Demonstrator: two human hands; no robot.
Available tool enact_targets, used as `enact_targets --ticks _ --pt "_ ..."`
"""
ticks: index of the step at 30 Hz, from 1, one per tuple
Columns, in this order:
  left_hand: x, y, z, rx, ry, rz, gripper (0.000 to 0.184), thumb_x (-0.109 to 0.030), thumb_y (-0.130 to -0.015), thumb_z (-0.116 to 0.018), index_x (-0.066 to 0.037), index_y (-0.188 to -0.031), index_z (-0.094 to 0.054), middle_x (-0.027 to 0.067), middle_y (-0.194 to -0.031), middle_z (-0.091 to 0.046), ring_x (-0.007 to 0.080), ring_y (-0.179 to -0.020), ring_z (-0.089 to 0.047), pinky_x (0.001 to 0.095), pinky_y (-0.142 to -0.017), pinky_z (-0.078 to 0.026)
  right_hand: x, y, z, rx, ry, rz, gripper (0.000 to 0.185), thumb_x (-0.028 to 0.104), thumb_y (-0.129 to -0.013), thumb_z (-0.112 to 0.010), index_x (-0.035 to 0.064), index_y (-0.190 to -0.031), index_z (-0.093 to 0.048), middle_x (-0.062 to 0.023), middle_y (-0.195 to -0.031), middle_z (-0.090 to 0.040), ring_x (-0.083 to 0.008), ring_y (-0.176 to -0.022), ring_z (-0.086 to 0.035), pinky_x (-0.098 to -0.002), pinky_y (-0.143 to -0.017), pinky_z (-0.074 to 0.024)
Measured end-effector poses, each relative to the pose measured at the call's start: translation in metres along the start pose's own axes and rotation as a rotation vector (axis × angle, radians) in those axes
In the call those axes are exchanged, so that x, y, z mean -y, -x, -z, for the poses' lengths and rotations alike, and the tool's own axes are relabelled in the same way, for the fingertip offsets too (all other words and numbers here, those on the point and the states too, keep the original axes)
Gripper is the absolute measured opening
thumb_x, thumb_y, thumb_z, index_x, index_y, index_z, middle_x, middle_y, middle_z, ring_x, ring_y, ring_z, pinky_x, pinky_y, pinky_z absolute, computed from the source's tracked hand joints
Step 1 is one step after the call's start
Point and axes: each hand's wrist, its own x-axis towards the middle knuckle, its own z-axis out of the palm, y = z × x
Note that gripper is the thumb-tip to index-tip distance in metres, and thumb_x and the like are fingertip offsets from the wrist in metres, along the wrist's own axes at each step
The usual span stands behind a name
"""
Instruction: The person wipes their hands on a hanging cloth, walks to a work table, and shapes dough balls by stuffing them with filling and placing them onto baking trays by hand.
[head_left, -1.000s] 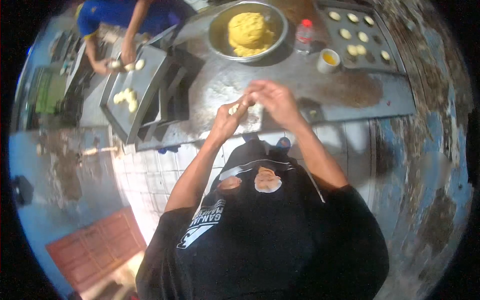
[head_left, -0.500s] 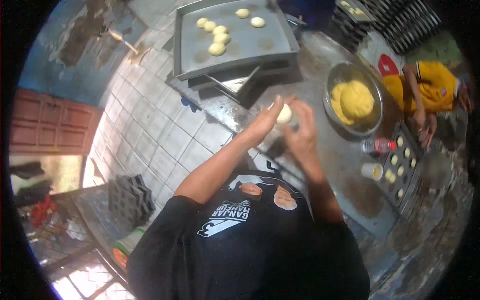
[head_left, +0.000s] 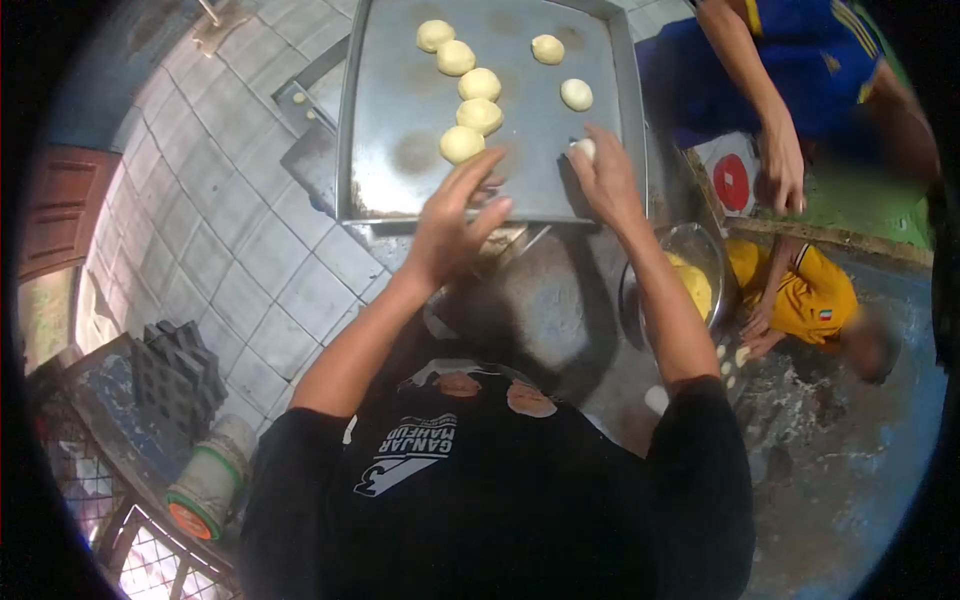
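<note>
My right hand (head_left: 608, 185) is at the near right of a grey metal tray (head_left: 400, 195), its fingers closed round a pale dough ball (head_left: 584, 148) at the tray's surface. Just beyond it sit a white dough ball (head_left: 576, 95) and a yellowish one (head_left: 547, 49). My left hand (head_left: 452, 222) hovers over the tray's near edge with fingers apart and nothing in them. Its fingertips are close to a yellow dough ball (head_left: 462, 145), the nearest of several in a slanting row.
Right of my forearm stands a metal bowl (head_left: 722, 265) with yellow dough (head_left: 692, 285), partly covered by my arm. A person in yellow (head_left: 800, 290) handles small dough pieces at the right. Another person's arm (head_left: 765, 110) reaches down at the upper right. A bucket (head_left: 215, 475) stands lower left.
Both hands have moved forward from in front of my chest to the tray, the right one carrying the dough ball. My hands have parted. A person in blue now shows at the upper right.
</note>
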Motion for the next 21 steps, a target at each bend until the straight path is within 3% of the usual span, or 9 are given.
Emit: enact_targets --ticks 3,4,7,12,15,17,19,20,21 --pt "0.033 0.001 0.028 -0.098 -0.2 -0.212 0.057 -0.011 -0.09 -0.071 -0.003 -0.143 -0.051 0.0223 -0.139 -0.057 0.0369 -0.124 -0.059 0.0406 -0.1 -0.053 -0.01 -0.024 -0.004 0.352 0.198 0.233 0.044 0.015 -0.094 -0.067 -0.0048 -0.13 -0.053 -0.0255 -0.137 -0.052 -0.0435 -0.121 -0.054 -0.0504 -0.103 -0.0442" --pt "0.037 0.001 0.031 -0.122 -0.196 -0.188 0.057 -0.011 -0.09 -0.071 -0.003 -0.143 -0.051 0.0223 -0.139 -0.057 0.0369 -0.124 -0.059 0.0406 -0.1 -0.053 -0.017 -0.033 -0.009 0.379 0.194 0.253 0.044 0.015 -0.094 -0.067 -0.0048 -0.13 -0.053 -0.0255 -0.137 -0.052 -0.0435 -0.121 -0.054 -0.0504 -0.103 -0.0442" --pt "0.029 0.002 0.036 -0.004 -0.139 -0.097 0.056 -0.007 -0.086 -0.074 -0.003 -0.138 -0.054 0.0171 -0.138 -0.057 0.0353 -0.12 -0.061 0.0399 -0.102 -0.05 -0.039 -0.033 -0.03 0.467 0.156 0.391 0.055 0.014 -0.093 -0.066 -0.0063 -0.139 -0.044 -0.0263 -0.157 -0.033 -0.0445 -0.147 -0.03 -0.0518 -0.122 -0.0278" --pt "0.019 -0.014 0.03 0.096 -0.482 -0.265 0.057 -0.026 -0.087 -0.073 -0.002 -0.135 -0.055 0.016 -0.144 -0.052 0.0335 -0.137 -0.047 0.047 -0.112 -0.041 -0.029 -0.04 -0.024 0.527 0.248 0.388 0.054 0.029 -0.103 -0.054 -0.0052 -0.143 -0.042 -0.0253 -0.162 -0.026 -0.0426 -0.15 -0.025 -0.0572 -0.122 -0.0219" --pt "0.014 -0.02 0.03 0.148 -0.624 -0.206 0.059 -0.036 -0.089 -0.069 0.0 -0.135 -0.056 0.0172 -0.147 -0.05 0.0333 -0.141 -0.043 0.0511 -0.115 -0.035 -0.021 -0.062 -0.014 0.531 0.27 0.393 0.053 0.037 -0.106 -0.046 -0.003 -0.141 -0.049 -0.0274 -0.153 -0.043 -0.041 -0.142 -0.041 -0.0509 -0.118 -0.0326" --pt "0.017 -0.023 0.031 0.123 -0.68 -0.255 0.061 -0.037 -0.091 -0.067 0.001 -0.136 -0.055 0.0183 -0.149 -0.048 0.0336 -0.142 -0.041 0.0506 -0.116 -0.034 0.013 -0.087 -0.01 0.491 -0.584 -0.507 0.051 0.04 -0.106 -0.046 -0.0027 -0.131 -0.061 -0.0298 -0.13 -0.063 -0.0399 -0.125 -0.06 -0.0444 -0.107 -0.0444" --pt "0.026 -0.025 0.027 0.121 -0.738 -0.322 0.062 -0.039 -0.093 -0.066 0.003 -0.137 -0.054 0.0195 -0.15 -0.047 0.0339 -0.144 -0.04 0.0502 -0.118 -0.032 0.059 -0.09 -0.038 0.219 -0.328 -0.308 0.05 0.042 -0.101 -0.055 -0.0039 -0.115 -0.069 -0.0299 -0.106 -0.071 -0.0407 -0.104 -0.069 -0.0435 -0.094 -0.051" --pt "0.032 -0.023 0.023 0.166 -0.771 -0.285 0.062 -0.04 -0.095 -0.063 0.004 -0.138 -0.053 0.0209 -0.152 -0.045 0.0338 -0.146 -0.038 0.0492 -0.119 -0.03 0.063 -0.093 -0.061 0.328 -0.166 -0.304 0.052 0.045 -0.093 -0.064 -0.0042 -0.109 -0.07 -0.0319 -0.106 -0.069 -0.0417 -0.1 -0.069 -0.0475 -0.09 -0.051" --pt "0.036 -0.023 0.021 0.206 -0.812 -0.246 0.062 -0.041 -0.098 -0.061 0.005 -0.139 -0.053 0.0224 -0.155 -0.043 0.0337 -0.148 -0.035 0.0482 -0.12 -0.028 0.073 -0.087 -0.077 0.225 -0.168 -0.212 0.05 0.043 -0.087 -0.072 -0.0039 -0.104 -0.071 -0.0305 -0.1 -0.07 -0.0408 -0.094 -0.07 -0.0479 -0.085 -0.0525"
